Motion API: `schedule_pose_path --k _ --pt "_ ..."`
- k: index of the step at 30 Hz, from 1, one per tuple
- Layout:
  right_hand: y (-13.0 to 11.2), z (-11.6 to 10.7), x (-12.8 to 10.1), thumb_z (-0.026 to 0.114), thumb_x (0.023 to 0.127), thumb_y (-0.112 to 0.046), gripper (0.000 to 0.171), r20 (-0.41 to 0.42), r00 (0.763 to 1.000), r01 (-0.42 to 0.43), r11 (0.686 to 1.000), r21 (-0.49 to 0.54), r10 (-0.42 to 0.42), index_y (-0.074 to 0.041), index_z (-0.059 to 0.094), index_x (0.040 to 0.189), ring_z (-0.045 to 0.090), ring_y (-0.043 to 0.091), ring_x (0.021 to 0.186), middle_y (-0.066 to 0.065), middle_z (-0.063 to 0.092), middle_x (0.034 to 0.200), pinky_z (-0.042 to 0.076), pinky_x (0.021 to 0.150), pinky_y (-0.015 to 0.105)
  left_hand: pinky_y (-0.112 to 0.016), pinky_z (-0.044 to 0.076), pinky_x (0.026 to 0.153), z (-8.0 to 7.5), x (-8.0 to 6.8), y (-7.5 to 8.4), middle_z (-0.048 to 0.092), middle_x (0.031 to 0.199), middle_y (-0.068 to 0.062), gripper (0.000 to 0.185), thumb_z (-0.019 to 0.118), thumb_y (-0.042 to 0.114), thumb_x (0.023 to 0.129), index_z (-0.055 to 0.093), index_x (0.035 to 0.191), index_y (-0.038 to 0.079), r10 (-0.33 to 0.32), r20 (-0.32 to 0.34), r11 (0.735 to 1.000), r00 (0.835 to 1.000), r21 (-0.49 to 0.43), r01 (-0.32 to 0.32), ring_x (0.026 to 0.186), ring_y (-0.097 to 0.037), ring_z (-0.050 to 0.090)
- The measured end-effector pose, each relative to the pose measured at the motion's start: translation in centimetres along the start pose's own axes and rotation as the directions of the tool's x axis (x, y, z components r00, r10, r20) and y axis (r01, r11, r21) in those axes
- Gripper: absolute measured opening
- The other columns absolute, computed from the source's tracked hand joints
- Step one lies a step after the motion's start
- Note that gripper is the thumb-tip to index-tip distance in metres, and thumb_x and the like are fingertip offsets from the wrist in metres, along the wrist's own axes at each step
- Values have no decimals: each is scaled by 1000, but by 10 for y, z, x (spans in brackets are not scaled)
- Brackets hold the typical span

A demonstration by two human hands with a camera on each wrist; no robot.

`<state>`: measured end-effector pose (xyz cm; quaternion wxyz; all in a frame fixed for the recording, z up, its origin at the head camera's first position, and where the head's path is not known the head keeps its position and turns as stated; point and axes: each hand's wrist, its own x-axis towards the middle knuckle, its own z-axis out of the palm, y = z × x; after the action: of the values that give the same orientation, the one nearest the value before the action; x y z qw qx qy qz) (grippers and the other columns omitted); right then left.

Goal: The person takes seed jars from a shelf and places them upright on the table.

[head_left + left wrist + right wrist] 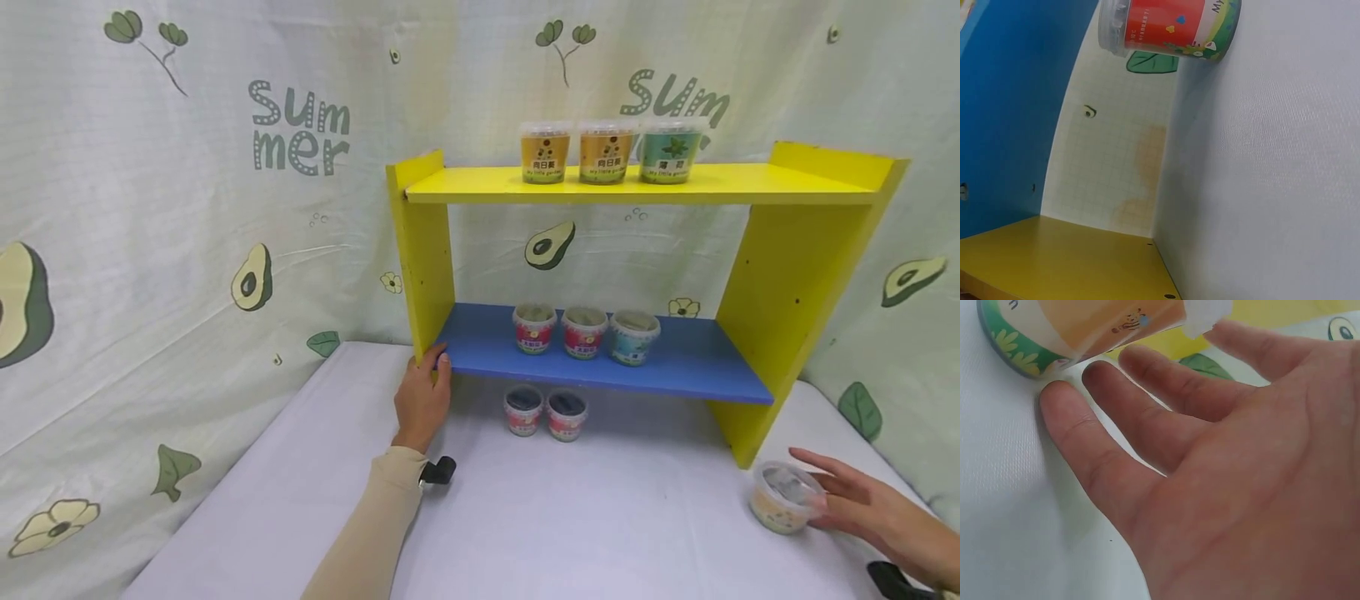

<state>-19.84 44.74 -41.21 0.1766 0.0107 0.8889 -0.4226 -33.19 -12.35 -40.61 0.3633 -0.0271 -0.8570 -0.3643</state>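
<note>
My left hand (422,398) holds the foot of the yellow shelf's left side panel (424,250), thumb on its front edge; the fingers are hidden. My right hand (862,500) lies open on the white table at the lower right, straight fingertips against a clear-lidded orange cup (783,497). In the right wrist view the spread fingers (1116,425) reach the orange cup's base (1085,331). The left wrist view shows no hand, only a red cup (1166,25), the blue board (1010,106) and the yellow panel (1054,256).
On the top yellow board (750,187) stand two orange cups (545,152) and a teal one (670,150). The blue board (690,367) carries two red cups (558,329) and a pale blue cup (633,337). Two red cups (545,412) stand underneath. A printed cloth backs everything.
</note>
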Motion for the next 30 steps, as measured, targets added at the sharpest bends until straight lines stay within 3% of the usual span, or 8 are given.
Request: schedule_pose_path --k 8,20,30 --pt "1 1 0 49 104 -46 84 -39 999 -17 999 -51 15 15 13 150 59 30 107 46 23 146 54 87 50 -54 52 74 1 2 0 64 117 -15 41 44 45 105 65 133 23 17 -10 1000 1000 -4 -17 98 -35 65" --pt "2 -4 4 50 104 -47 86 -72 997 -3 997 -76 -3 13 12 152 59 35 109 47 17 148 54 86 53 -53 52 72 4 7 4 64 118 -16 41 44 44 105 65 133 23 20 1 1000 1000 -9 -20 96 -35 65" --pt "-1 3 7 50 102 -52 88 -111 994 -17 993 -115 4 13 17 151 60 34 109 45 26 147 53 86 55 -52 51 78 -1 1 -2 62 122 -14 43 42 46 106 63 136 25 -23 41 1000 999 -3 23 103 -32 64"
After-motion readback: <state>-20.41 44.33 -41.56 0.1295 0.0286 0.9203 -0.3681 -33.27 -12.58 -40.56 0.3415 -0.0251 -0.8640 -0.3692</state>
